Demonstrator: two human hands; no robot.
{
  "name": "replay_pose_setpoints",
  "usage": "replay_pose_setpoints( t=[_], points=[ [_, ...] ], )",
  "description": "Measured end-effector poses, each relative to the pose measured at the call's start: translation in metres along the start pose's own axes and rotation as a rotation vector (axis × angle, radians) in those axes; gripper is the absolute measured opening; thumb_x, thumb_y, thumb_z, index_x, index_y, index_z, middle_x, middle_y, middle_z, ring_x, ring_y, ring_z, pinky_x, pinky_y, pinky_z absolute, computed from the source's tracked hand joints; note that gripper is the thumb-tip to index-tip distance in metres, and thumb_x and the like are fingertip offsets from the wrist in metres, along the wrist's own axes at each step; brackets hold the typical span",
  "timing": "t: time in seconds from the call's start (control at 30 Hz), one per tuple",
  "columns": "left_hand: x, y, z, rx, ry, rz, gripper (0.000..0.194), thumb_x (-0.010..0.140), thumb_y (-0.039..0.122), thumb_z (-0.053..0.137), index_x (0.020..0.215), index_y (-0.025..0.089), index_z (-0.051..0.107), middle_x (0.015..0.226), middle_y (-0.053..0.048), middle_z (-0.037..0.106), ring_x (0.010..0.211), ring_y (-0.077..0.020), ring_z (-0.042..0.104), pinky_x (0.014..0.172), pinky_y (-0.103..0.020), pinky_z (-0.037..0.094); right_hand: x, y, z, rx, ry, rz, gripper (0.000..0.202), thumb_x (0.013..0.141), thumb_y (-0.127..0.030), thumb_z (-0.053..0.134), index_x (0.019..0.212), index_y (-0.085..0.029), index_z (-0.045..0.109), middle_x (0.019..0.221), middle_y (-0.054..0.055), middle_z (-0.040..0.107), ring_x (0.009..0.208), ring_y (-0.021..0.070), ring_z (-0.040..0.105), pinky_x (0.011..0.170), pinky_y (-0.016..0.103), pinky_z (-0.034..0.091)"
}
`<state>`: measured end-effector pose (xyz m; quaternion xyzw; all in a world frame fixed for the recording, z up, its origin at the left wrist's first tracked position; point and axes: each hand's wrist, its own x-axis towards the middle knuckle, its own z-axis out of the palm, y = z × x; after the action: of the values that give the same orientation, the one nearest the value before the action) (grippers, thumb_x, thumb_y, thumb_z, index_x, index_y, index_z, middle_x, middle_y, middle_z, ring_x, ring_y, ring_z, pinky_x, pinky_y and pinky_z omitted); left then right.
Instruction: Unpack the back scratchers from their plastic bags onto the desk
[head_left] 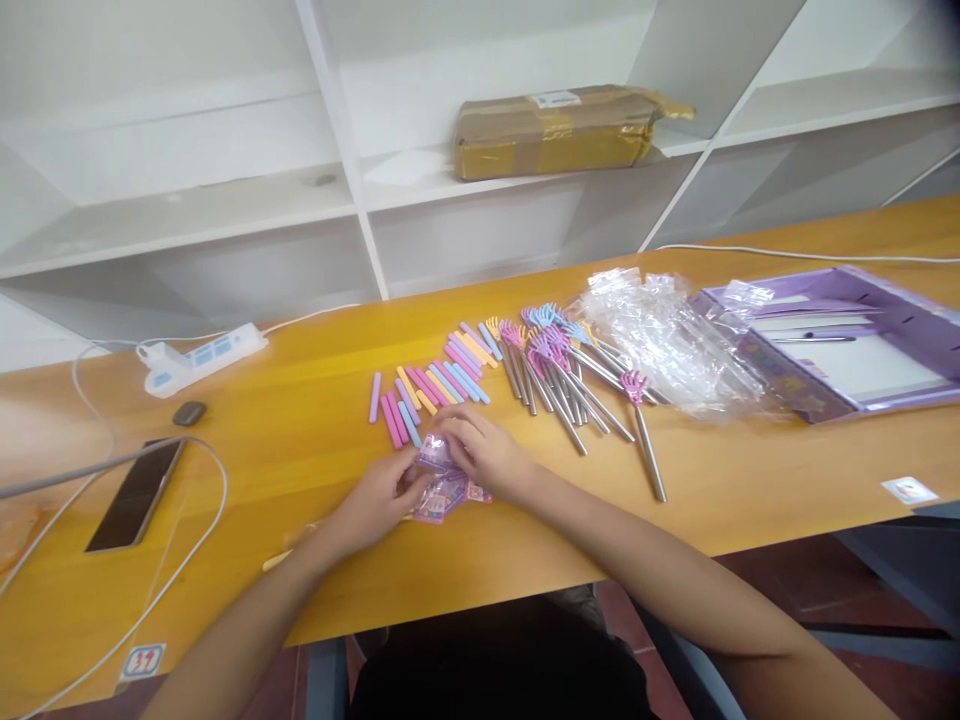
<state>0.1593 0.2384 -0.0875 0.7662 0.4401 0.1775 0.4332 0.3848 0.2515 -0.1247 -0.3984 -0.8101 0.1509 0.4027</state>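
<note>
My left hand (382, 495) and my right hand (480, 450) meet near the table's front edge, both closed on small purple printed packets (442, 490) in clear plastic. Just beyond them lie several pastel sticks (442, 380) in pink, purple, blue and yellow. To their right is a pile of metal rods with small coloured claw ends (559, 365). One rod with a pink claw (649, 445) lies apart from the pile. Beside my left forearm, a yellow stick (276, 561) is partly hidden.
Clear plastic bags (667, 335) are heaped beside a purple box (825, 385) holding papers and a pen. At left are a phone (139, 495), a black case (189, 412), cables and a power strip (202, 362). A taped carton (555, 135) sits on the shelf.
</note>
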Motion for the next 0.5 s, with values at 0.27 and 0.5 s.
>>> replay_pose_setpoints(
  t=[0.27,0.5],
  points=[
    [0.001,-0.001,-0.003,0.015,-0.025,0.011,0.032,0.102,0.047,0.055,0.114,0.019,0.068,0.084,-0.003,0.065,0.077,-0.0198,0.056,0.073,-0.029,0.046,0.003,-0.011,-0.019,0.193,-0.051,0.053,0.010,0.103,-0.020,0.057,0.110,-0.021,0.062,0.133,0.013,0.058,0.121,0.0237,0.060,0.100,0.039,0.054],
    [0.000,-0.004,-0.013,0.078,-0.018,-0.033,0.031,0.104,0.043,0.053,0.114,0.019,0.068,0.076,0.003,0.054,0.069,-0.0152,0.048,0.066,-0.026,0.037,0.014,0.009,-0.040,0.307,0.164,0.180,0.021,0.108,-0.033,0.055,0.093,-0.020,0.063,0.107,0.008,0.060,0.106,0.0207,0.060,0.099,0.038,0.050]
  ],
)
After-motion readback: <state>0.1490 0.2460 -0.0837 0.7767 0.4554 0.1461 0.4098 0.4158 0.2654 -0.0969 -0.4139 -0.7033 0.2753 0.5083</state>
